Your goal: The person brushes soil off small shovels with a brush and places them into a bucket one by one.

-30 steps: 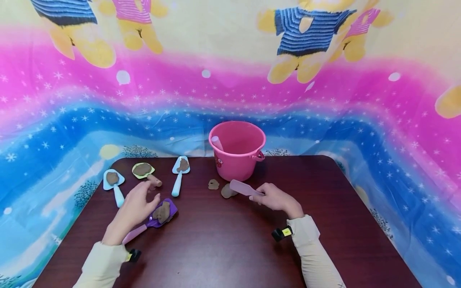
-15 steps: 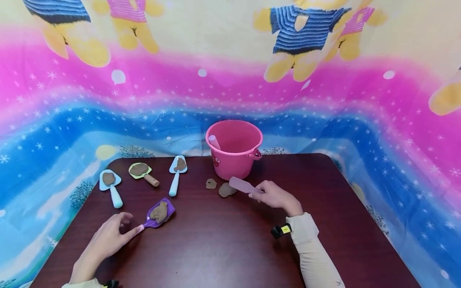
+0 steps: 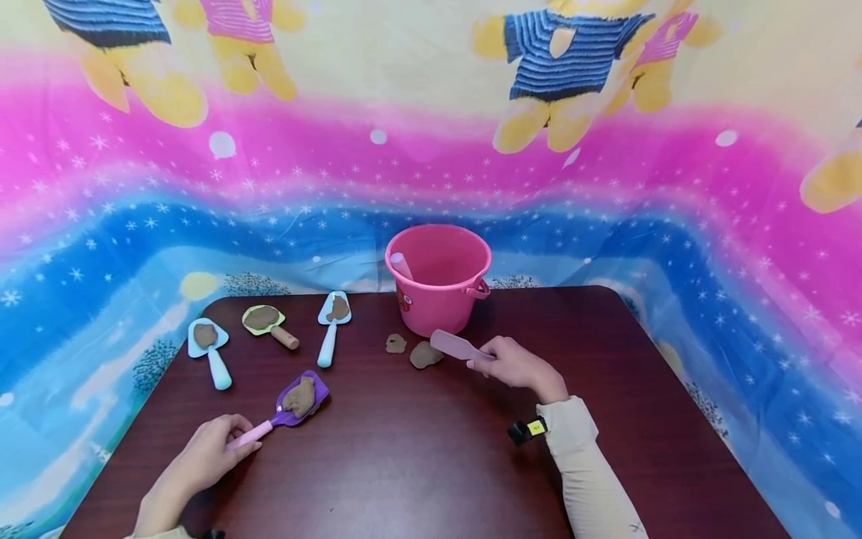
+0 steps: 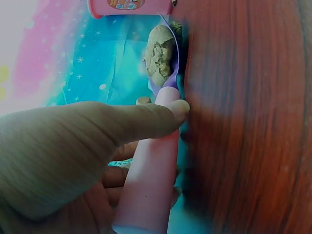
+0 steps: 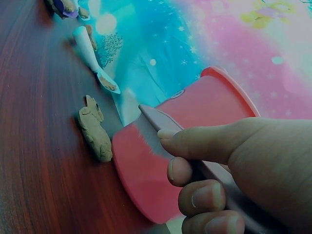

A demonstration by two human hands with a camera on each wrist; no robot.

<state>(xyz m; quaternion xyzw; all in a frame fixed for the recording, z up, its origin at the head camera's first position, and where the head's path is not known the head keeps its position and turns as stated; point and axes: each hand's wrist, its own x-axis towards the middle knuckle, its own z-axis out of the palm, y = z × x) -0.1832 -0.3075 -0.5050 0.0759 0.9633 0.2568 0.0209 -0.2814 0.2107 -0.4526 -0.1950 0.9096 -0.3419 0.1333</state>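
My left hand [image 3: 210,451] holds the pink handle of a purple toy shovel [image 3: 314,379], thumb across the top and fingers beneath in the left wrist view. A lump of brown clay [image 4: 160,56] sits in the shovel's scoop. My right hand [image 3: 517,364] grips a flat mauve spatula [image 3: 453,343], its blade pointing left in front of the pink bucket [image 3: 441,307]. Close to the blade tip lies a flattened clay lump [image 3: 424,355], with a smaller clay piece [image 3: 396,343] to its left.
Along the back left lie a light-blue shovel [image 3: 218,370], a green scoop with a brown handle [image 3: 286,338] and another light-blue shovel [image 3: 327,349], each bearing clay. A lilac handle [image 3: 401,264] leans inside the bucket. Printed cloth [image 3: 303,254] surrounds the dark wooden table [image 3: 404,464].
My left hand has drawn back toward the near left, from above the purple shovel to its handle, and now holds it. My right hand with the spatula stays nearly still.
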